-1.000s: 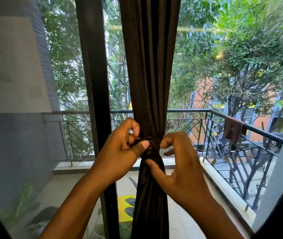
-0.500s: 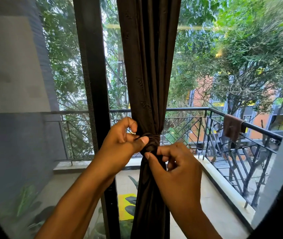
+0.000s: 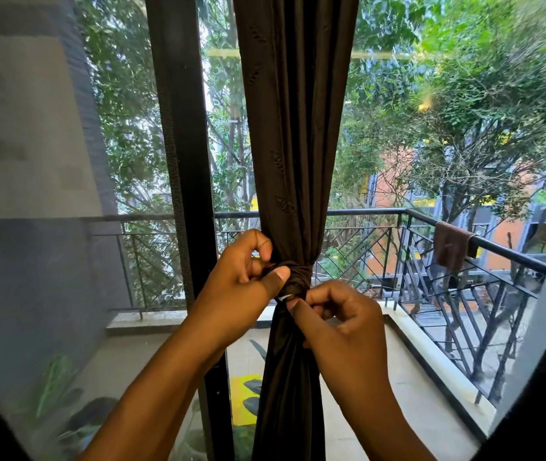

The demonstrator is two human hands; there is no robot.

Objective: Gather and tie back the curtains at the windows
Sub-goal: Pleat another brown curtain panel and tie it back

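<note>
Your left hand [image 3: 241, 281] pinches the knot [image 3: 296, 279] in the dark curtain [image 3: 293, 144], thumb pressed on it. Your right hand [image 3: 341, 321] has its fingers [image 3: 301, 306] clamped just beneath the knot.

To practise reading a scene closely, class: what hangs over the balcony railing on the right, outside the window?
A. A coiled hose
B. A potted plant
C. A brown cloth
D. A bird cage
C: a brown cloth is draped over the top bar of the balcony railing on the right, beyond the tied dark curtain; no pot, hose or cage hangs on that bar.
</note>
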